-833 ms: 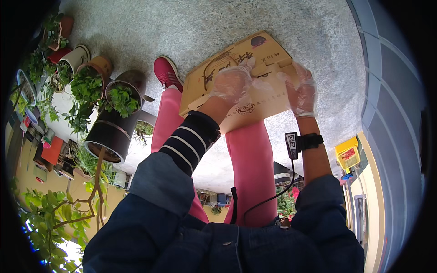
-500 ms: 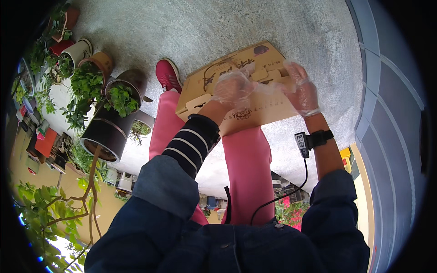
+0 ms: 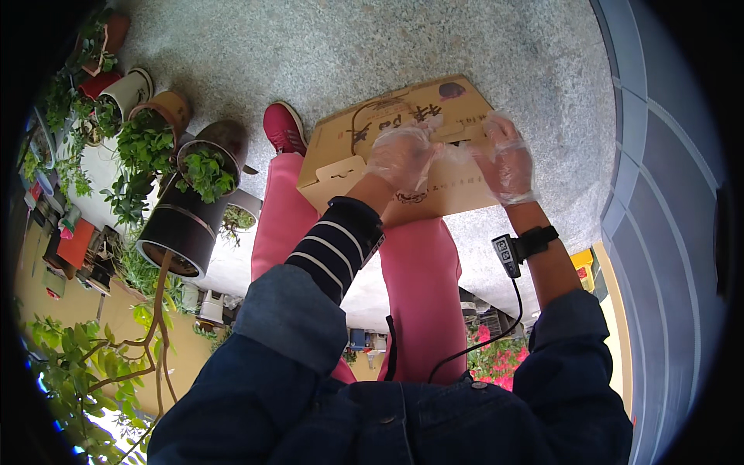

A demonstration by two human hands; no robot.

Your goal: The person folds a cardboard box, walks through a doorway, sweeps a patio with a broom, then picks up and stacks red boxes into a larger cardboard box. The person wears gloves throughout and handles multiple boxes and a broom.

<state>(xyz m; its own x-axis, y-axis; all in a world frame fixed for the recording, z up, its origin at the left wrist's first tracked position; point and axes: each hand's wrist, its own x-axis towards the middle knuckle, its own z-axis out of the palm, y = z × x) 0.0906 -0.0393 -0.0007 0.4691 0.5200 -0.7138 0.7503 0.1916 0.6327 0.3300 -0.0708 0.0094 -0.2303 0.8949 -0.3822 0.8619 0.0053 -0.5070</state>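
A brown cardboard box (image 3: 333,139) with dark printing and a cord handle is at my knees, its near side above my pink-trousered leg. Thin clear plastic gloves cover both hands. My left hand (image 3: 399,159) lies over the near edge of the box's top, fingers bent and thumb toward the middle of that edge. At the right end of the same edge, my right hand (image 3: 508,163) grips with curled fingers, its thumb pointing left. A small dark gap shows between the hands at the lid's seam. Near my left wrist, a slotted flap (image 3: 335,170) sticks up.
Potted plants line the left, including a black pot (image 3: 180,232) lying tilted and a white pot (image 3: 130,89). Speckled grey floor (image 3: 271,46) spreads beyond the box. A grey panelled wall (image 3: 666,194) curves along the right. A cable runs from a small device (image 3: 508,256) at my right wrist.
My right hand has shifted slightly left and nearer, closer to my left hand. The raised cardboard tabs between my hands now show less. The box has tilted a little.
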